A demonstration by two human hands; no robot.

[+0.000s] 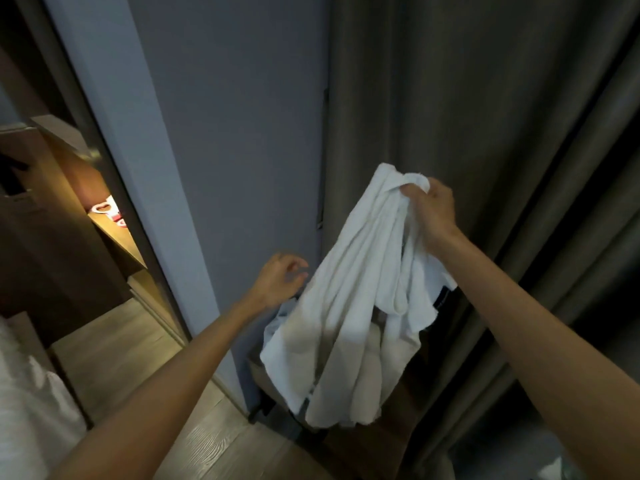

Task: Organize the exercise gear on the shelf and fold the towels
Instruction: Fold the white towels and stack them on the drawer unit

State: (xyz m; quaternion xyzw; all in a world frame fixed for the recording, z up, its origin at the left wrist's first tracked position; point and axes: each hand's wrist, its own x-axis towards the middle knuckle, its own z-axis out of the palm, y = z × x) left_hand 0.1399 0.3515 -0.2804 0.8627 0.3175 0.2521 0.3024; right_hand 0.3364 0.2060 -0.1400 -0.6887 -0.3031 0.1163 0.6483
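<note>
Towel [349, 299], white and bunched lengthwise, hangs in the head view from the right hand [433, 209], whose fingers [412, 192] are curled together, pinching its top edge in front of the grey curtain [485, 98]. The left hand [277, 282] sits just beside the cloth's left edge, fingers loosely curled and slightly spread, holding nothing. The cloth's lower end dangles above the wooden floor [114, 341].

White towel [349, 306], grey curtain [467, 98], blue-grey wall [235, 116], pale wood-grain floor [114, 344]
</note>
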